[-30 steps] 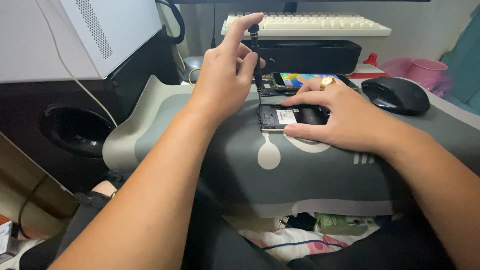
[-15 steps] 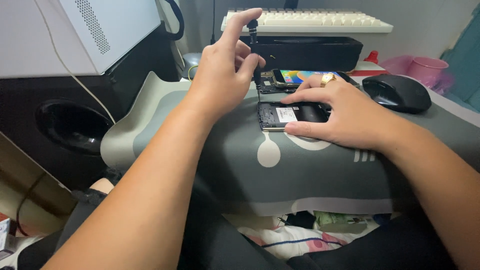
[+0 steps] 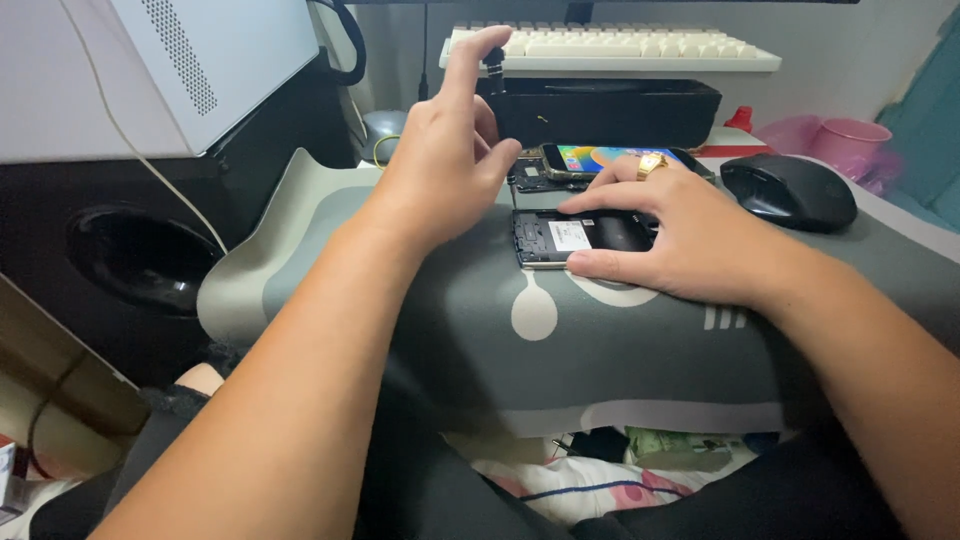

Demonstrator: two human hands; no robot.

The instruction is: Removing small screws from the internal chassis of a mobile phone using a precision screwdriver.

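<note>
Mid-disassembly, by the look of it: steadying an opened phone on the grey desk mat while working a screw with a small screwdriver. Right hand spread flat over the phone, fingers pressing its far end and thumb along the near edge, gripping nothing. Left hand raised above the phone's left end, index finger up by the driver's cap, other fingers curled around its shaft, mostly hidden. Probably calls for keeping the tip seated and upright. Back cover off, dark inner frame and white label exposed. Lit second phone just behind, black mouse to the right.
</note>
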